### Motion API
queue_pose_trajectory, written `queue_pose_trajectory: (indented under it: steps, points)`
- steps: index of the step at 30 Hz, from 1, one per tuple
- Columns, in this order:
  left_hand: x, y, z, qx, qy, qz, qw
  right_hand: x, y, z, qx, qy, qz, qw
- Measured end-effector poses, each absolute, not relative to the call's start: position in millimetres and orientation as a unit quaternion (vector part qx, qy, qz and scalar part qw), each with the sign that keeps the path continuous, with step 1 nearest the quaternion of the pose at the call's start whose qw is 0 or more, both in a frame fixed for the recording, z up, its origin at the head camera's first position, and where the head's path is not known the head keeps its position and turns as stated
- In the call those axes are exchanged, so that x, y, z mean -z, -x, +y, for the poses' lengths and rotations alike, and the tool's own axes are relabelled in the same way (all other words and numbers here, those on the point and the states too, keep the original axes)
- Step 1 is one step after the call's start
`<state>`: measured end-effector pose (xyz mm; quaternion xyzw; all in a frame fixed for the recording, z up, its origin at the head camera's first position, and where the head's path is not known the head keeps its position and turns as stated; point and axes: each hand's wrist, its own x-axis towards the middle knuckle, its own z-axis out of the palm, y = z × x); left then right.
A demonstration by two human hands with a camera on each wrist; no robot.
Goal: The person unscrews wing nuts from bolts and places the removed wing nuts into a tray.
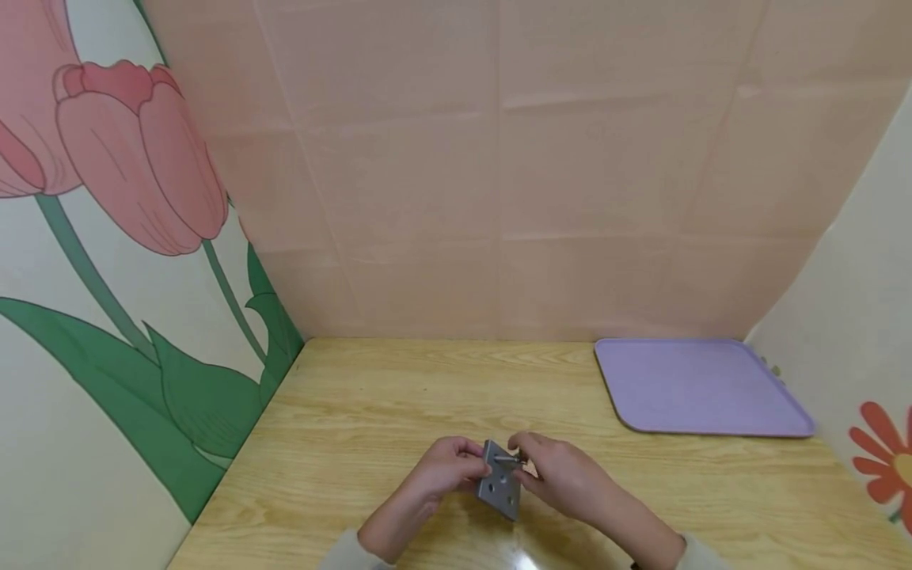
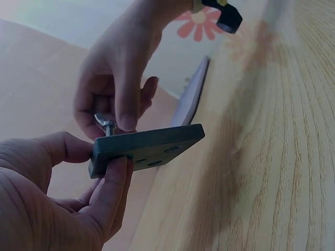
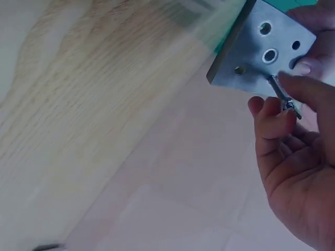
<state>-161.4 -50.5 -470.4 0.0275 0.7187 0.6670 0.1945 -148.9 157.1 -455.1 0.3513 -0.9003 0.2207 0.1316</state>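
Note:
My left hand (image 1: 449, 467) holds a grey metal plate (image 1: 499, 500) by one edge, thumb on one face and fingers on the other. Several round holes show in the plate, one with a bright ring, in the right wrist view. A thin bolt (image 3: 278, 88) stands out from the plate near the held edge. Toward its outer end sits a small silver wing nut (image 2: 103, 122). The right hand (image 1: 564, 479) pinches the wing nut between thumb and curled fingers, which partly cover it. The plate is tilted and held above the table.
A purple tray (image 1: 701, 388) lies at the back right of the wood-grain table (image 1: 370, 412). Behind the table rises a pinkish-brown covered wall (image 1: 499, 174). A tulip-painted panel (image 1: 214, 380) borders the left side, and a white wall (image 1: 841, 317) with a red flower the right.

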Motion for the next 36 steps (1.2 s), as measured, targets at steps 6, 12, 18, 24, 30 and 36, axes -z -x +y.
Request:
queue_pose_trajectory:
  steps: [6,12,18,24,30,36]
  points:
    - [469.8,160.7,-51.6,-0.66,-0.027,0.726,0.193,447.5,152.1,158.5,-0.382,-0.222,-0.895,-0.063]
    - [467.2,159.2,-51.0,-0.647,-0.026,0.736,0.198,447.6,154.0,160.5,-0.501,-0.11,-0.83,-0.217]
    - [464.6,158.7,-50.1,-0.638,-0.023,0.743,0.2,452.9,154.1,158.4,-0.5,-0.107,-0.832,-0.216]
    - [464.2,158.3,-48.9,-0.639,-0.02,0.742,0.2,451.4,154.0,160.0,-0.375,-0.206,-0.897,-0.114]
    - [468.6,159.7,-48.5,-0.658,-0.03,0.728,0.191,450.9,151.6,160.8,-0.18,-0.362,-0.907,0.116]
    - [466.8,159.4,-47.9,-0.654,-0.025,0.731,0.195,452.4,152.4,161.3,-0.077,-0.417,-0.873,0.242]
